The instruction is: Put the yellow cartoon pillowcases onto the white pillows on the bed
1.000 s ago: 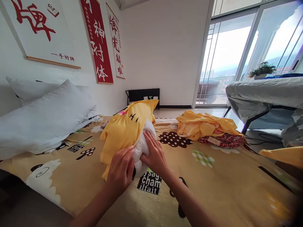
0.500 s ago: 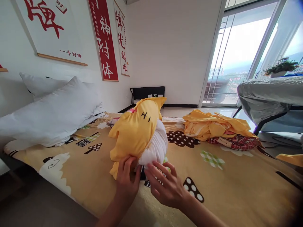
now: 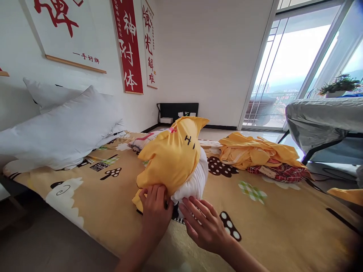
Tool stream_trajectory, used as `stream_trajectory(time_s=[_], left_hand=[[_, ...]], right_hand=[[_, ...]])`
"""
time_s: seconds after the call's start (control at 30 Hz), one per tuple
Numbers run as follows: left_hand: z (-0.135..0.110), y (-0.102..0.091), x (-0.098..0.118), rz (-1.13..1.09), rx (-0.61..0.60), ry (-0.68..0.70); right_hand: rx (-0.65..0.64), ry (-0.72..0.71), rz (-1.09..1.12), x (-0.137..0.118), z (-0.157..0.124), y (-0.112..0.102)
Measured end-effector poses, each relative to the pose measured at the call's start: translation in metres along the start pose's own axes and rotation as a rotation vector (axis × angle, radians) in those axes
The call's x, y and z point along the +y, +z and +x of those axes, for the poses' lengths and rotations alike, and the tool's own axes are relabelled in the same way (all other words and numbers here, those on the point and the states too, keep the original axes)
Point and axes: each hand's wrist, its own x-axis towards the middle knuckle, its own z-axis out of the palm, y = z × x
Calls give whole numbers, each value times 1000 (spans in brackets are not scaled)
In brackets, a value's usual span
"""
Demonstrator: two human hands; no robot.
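A yellow pillowcase (image 3: 167, 158) printed with "Hi" is pulled partway over a white pillow (image 3: 195, 181), which bulges out along its right side. Both rest on the patterned bedspread (image 3: 113, 200). My left hand (image 3: 157, 206) has its fingers curled onto the lower edge of the pillowcase, the fabric pinched there. Against the bottom end of the white pillow lies my right hand (image 3: 202, 223), its fingers stretched out and touching it. The thumb side of my right hand is partly hidden.
White pillows (image 3: 65, 128) are piled at the left by the wall. Heaped yellow fabric (image 3: 255, 151) lies over a red plaid cloth (image 3: 286, 172) on the right of the bed. Beyond stand a covered table (image 3: 326, 113) and a glass door (image 3: 286, 68).
The yellow pillowcase and white pillow have tipped slightly to the right, with the "Hi" turned further. My hands have shifted a little to the right with them.
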Motion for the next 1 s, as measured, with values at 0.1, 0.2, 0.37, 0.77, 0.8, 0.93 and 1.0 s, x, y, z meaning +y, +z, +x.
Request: stream_trajectory(time_s=[0.1, 0.2, 0.37, 0.77, 0.8, 0.93, 1.0], left_hand=[[5, 2, 3, -52, 33, 28], [4, 3, 4, -117, 66, 49], [1, 5, 7, -185, 127, 112], [2, -1, 9, -177, 160, 124], [3, -2, 8, -184, 158, 113], [3, -3, 4, -166, 156, 101], [3, -4, 1, -154, 140, 96]], right_hand=[[-6, 8, -26, -3, -5, -1], [34, -2, -75, -6, -13, -1], [-14, 2, -136, -8, -29, 8], [-132, 55, -204, 0, -14, 31], [-132, 67, -206, -2, -11, 34], [-119, 81, -218, -7, -6, 40], [-121, 66, -226, -8, -5, 40]])
